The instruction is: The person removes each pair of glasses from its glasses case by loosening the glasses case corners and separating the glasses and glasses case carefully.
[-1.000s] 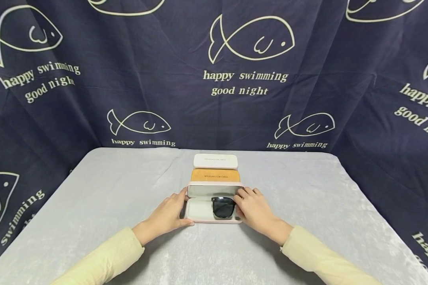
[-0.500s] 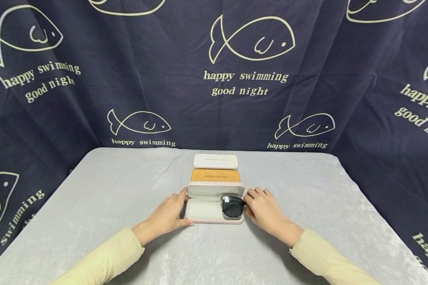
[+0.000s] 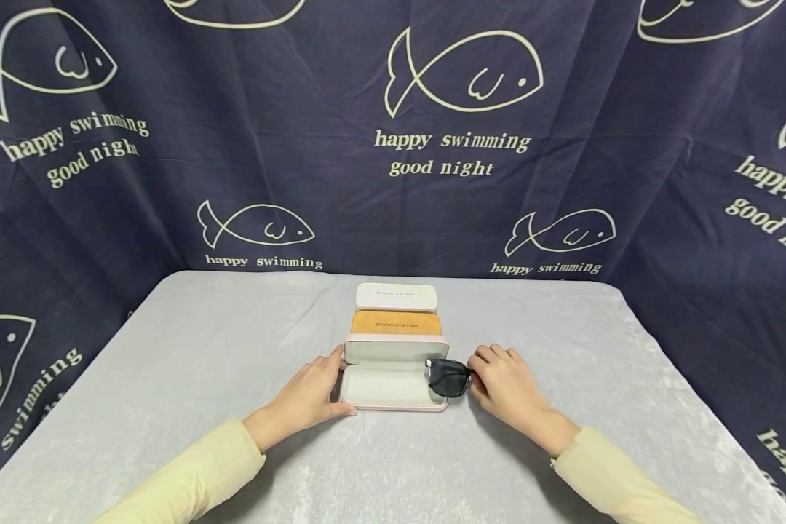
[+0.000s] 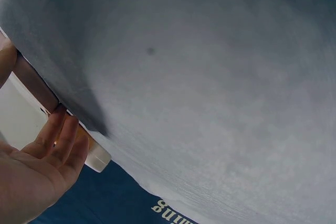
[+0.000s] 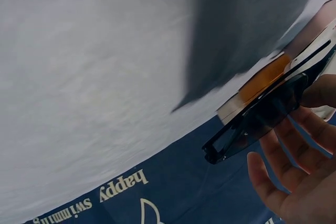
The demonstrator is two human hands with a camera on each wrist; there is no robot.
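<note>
An opened pink glasses case (image 3: 386,387) with a pale lining lies in the middle of the table, its lid raised at the back. My left hand (image 3: 308,393) grips the case's left end, thumb at the front corner and fingers by the lid. At the other end, my right hand (image 3: 506,386) pinches a pair of black sunglasses (image 3: 450,378) by one side. The dark lens overlaps the case's right edge in the head view. The right wrist view shows the sunglasses (image 5: 262,111) held off the table between thumb and fingers, one temple arm stretching along them.
Behind the raised lid lies an orange glasses case (image 3: 396,322), and a white glasses case (image 3: 396,296) lies beyond it. A pale grey cloth covers the table (image 3: 236,320). Dark blue curtains (image 3: 340,182) with fish drawings hang at the back and sides.
My right hand has moved to the right with the sunglasses, from inside the pink case to over its right edge. The left hand stays at the case's left end.
</note>
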